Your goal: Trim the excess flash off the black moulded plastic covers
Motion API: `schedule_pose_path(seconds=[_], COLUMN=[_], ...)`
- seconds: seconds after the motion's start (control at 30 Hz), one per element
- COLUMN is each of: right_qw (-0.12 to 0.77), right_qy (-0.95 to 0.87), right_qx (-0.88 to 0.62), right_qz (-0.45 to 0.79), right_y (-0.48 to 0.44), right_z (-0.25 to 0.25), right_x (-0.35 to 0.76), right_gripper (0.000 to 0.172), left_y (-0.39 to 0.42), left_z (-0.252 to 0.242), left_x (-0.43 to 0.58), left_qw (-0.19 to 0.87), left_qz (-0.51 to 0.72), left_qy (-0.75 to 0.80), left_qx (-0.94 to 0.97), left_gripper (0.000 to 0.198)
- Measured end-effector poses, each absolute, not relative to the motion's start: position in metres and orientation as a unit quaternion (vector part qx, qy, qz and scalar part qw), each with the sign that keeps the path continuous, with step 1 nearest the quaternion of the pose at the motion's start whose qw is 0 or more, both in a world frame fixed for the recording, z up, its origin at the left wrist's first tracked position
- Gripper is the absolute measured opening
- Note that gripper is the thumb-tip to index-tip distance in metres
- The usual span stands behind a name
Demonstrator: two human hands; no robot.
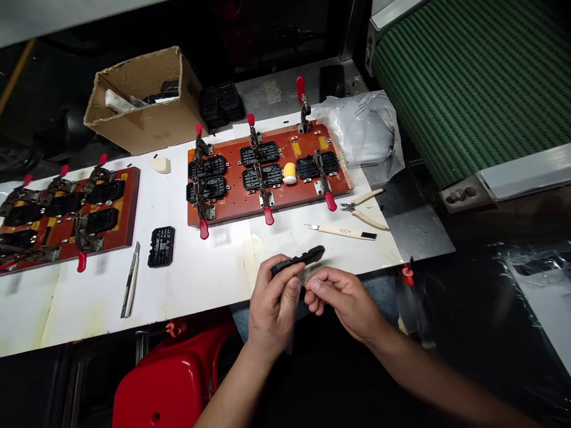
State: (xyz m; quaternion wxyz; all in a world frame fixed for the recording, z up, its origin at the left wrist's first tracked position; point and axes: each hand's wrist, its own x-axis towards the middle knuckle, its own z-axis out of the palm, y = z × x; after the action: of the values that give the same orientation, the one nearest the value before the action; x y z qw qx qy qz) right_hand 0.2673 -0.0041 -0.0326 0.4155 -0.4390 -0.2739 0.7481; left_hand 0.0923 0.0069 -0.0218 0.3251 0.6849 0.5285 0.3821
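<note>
My left hand [275,303] holds a black plastic part [300,259] on edge, above the front edge of the white-covered table. Close to its right, my right hand [336,294] has thumb and index finger pinched together beside the part; what they hold, if anything, is too small to tell. Beyond my hands lies a reddish-brown fixture board [232,205] with red-handled clamps and several black parts. A yellow and white spool [289,173] rests on it. Another black part [161,246] lies flat on the table to the left.
A white-handled knife [341,231] and pliers [364,209] lie right of centre, a cutter [130,280] at left. Further out are a second fixture [129,205], a cardboard box [147,128], a plastic bag [366,128], a green conveyor [482,77] and a red stool [158,386].
</note>
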Motion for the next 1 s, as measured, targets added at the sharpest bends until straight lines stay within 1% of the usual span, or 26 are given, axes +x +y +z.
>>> schedule_pose_path(seconds=[0.07, 0.17, 0.4, 0.5, 0.57, 0.67, 0.73, 0.77, 0.8, 0.87, 0.93, 1.0], right_qw=[0.417, 0.411, 0.431, 0.437, 0.446, 0.459, 0.469, 0.471, 0.469, 0.458, 0.443, 0.432], right_qy=[-0.281, -0.270, -0.174, -0.186, -0.210, -0.262, -0.312, -0.339, -0.362, -0.394, -0.407, -0.412], right_qx=[-0.435, -0.404, -0.364, -0.381, -0.408, -0.461, -0.492, -0.504, -0.517, -0.535, -0.529, -0.503], right_qz=[0.747, 0.771, 0.807, 0.793, 0.769, 0.713, 0.664, 0.640, 0.617, 0.591, 0.598, 0.625], right_y=[-0.003, -0.001, -0.006, -0.008, -0.007, -0.004, -0.002, -0.002, -0.002, -0.002, -0.002, -0.001], right_z=[-0.033, -0.034, -0.035, -0.037, -0.040, -0.041, -0.040, -0.040, -0.039, -0.038, -0.036, -0.034], right_x=[0.266, 0.260, 0.252, 0.255, 0.259, 0.265, 0.265, 0.264, 0.262, 0.258, 0.255, 0.254], right_gripper=[0.029, 0.034, 0.034, 0.032, 0.030, 0.029, 0.026, 0.024, 0.022, 0.019, 0.016, 0.012], left_y=[0.007, 0.004, -0.006, -0.007, -0.005, -0.003, -0.003, -0.003, -0.004, -0.007, -0.009, -0.009], left_z=[-0.023, -0.025, -0.028, -0.027, -0.024, -0.016, -0.010, -0.008, -0.006, -0.003, -0.002, -0.002], left_x=[0.092, 0.094, 0.100, 0.099, 0.094, 0.086, 0.081, 0.081, 0.081, 0.083, 0.086, 0.086], left_qw=[0.313, 0.323, 0.354, 0.345, 0.317, 0.229, 0.175, 0.167, 0.176, 0.235, 0.307, 0.352], left_qz=[0.385, 0.392, 0.419, 0.428, 0.432, 0.428, 0.409, 0.394, 0.376, 0.338, 0.311, 0.301], left_qy=[0.540, 0.532, 0.518, 0.531, 0.557, 0.584, 0.588, 0.588, 0.590, 0.601, 0.618, 0.630], left_qx=[0.680, 0.678, 0.656, 0.645, 0.635, 0.650, 0.676, 0.687, 0.693, 0.685, 0.653, 0.624], left_gripper=[0.030, 0.030, 0.036, 0.037, 0.037, 0.038, 0.032, 0.027, 0.022, 0.016, 0.017, 0.019])
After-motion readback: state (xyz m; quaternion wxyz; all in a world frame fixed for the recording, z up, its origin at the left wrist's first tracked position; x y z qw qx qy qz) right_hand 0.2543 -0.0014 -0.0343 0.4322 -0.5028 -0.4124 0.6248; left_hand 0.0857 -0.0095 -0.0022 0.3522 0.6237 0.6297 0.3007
